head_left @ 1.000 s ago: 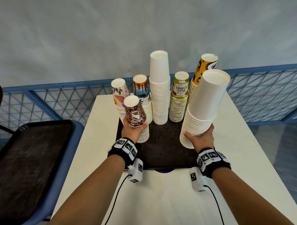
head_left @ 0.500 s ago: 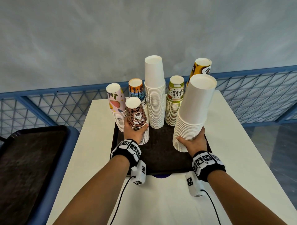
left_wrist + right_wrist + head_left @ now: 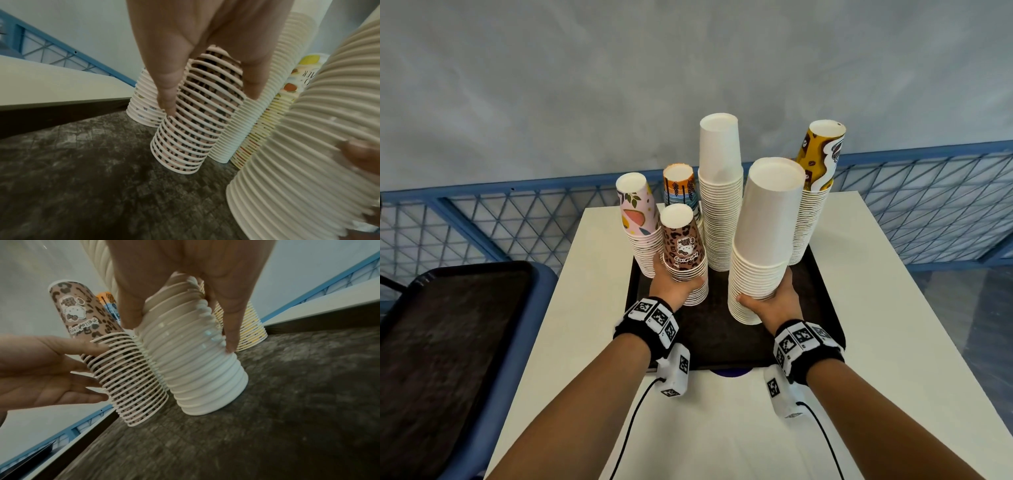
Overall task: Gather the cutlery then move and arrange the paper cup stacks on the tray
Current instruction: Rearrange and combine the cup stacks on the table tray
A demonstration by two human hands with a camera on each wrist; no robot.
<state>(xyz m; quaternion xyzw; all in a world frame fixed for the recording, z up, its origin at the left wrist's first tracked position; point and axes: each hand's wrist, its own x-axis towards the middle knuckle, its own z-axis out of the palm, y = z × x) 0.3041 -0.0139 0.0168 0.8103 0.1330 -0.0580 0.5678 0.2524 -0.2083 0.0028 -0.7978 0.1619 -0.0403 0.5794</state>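
Note:
A dark tray (image 3: pixel 717 346) lies on the white table. My left hand (image 3: pixel 675 286) grips a leopard-print cup stack (image 3: pixel 683 255) at the tray's left, fingers (image 3: pixel 167 91) curled round it. My right hand (image 3: pixel 768 298) grips a large white cup stack (image 3: pixel 765 240) leaning over the tray's middle right, its base (image 3: pixel 205 395) at the tray surface (image 3: pixel 298 402). Behind stand a pink floral stack (image 3: pixel 637 214), an orange-blue stack (image 3: pixel 679 186), a tall white stack (image 3: pixel 720 198) and a yellow-brown stack (image 3: pixel 820 161). A fruit-printed stack (image 3: pixel 287 100) shows only in the left wrist view. No cutlery is visible.
A second dark tray (image 3: pixel 448 342) sits on a blue seat to the left of the table. A blue mesh railing (image 3: pixel 928 212) runs behind the table. Bare white tabletop (image 3: pixel 893 342) lies right of and in front of the tray.
My right hand has carried the large white stack leftward from the tray's right edge to over the tray. My left hand still holds the leopard-print stack in about the same spot.

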